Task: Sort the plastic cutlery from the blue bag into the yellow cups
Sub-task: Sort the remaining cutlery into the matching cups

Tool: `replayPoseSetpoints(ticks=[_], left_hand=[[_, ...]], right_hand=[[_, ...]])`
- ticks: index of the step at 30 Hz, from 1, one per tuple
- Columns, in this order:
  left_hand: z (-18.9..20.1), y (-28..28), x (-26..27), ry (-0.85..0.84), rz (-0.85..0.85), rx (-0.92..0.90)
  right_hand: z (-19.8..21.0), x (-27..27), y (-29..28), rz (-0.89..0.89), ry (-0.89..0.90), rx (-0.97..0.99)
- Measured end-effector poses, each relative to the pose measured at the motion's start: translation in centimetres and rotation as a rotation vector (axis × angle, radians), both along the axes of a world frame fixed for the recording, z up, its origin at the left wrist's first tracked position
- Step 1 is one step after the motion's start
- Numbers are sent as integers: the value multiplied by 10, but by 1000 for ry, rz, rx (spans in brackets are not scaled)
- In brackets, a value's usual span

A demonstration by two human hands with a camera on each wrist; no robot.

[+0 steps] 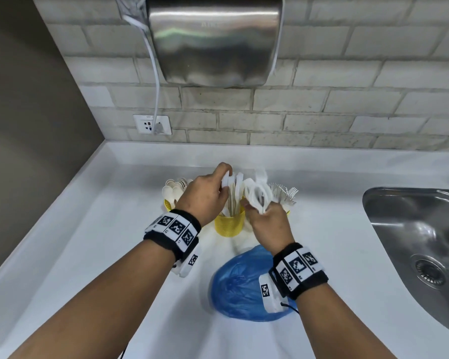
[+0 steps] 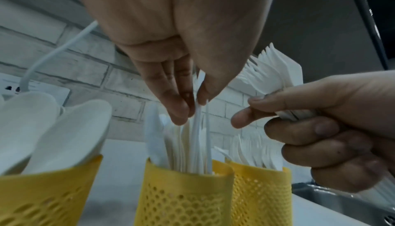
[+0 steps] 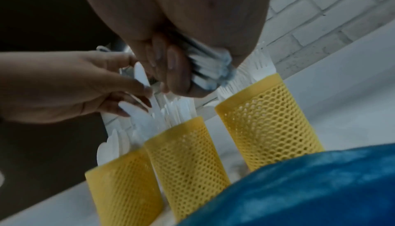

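Note:
Three yellow mesh cups stand in a row: the left cup [image 2: 42,195] holds spoons, the middle cup [image 1: 230,224] [image 2: 183,192] [image 3: 188,157] holds knives, the right cup [image 2: 262,192] [image 3: 267,123] holds forks. My left hand [image 1: 224,177] [image 2: 192,106] pinches a white knife [image 2: 197,128] whose lower end stands inside the middle cup. Just to its right, my right hand [image 1: 257,208] [image 3: 181,77] grips a bundle of white cutlery [image 1: 257,193] [image 2: 275,70] above the cups. The blue bag [image 1: 241,283] [image 3: 299,187] lies on the counter in front of the cups, under my right wrist.
The white counter [image 1: 88,255] meets a brick wall behind. A steel sink [image 1: 420,242] lies to the right. A metal hand dryer [image 1: 215,40] hangs on the wall above, its cable plugged into a socket [image 1: 152,124] at the back left.

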State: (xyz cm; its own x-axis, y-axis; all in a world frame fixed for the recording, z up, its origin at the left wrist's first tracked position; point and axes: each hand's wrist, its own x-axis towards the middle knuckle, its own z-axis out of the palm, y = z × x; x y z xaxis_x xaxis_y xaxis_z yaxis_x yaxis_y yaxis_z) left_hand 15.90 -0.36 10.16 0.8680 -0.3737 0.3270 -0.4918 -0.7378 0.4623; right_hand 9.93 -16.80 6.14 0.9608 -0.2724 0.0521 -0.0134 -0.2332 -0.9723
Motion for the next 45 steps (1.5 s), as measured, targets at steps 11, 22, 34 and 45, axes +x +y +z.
replayPoseSetpoints(ticks=[11, 22, 34, 45], left_hand=[[-16, 1, 3, -218, 146, 250], [-39, -5, 29, -94, -77, 401], [11, -20, -8, 224, -28, -661], [34, -14, -24, -99, -120, -360]], right_hand=[[-26, 4, 6, 64, 86, -172], [-27, 7, 7, 4, 250, 117], [4, -1, 7, -3, 189, 341], [44, -3, 33, 205, 150, 53]])
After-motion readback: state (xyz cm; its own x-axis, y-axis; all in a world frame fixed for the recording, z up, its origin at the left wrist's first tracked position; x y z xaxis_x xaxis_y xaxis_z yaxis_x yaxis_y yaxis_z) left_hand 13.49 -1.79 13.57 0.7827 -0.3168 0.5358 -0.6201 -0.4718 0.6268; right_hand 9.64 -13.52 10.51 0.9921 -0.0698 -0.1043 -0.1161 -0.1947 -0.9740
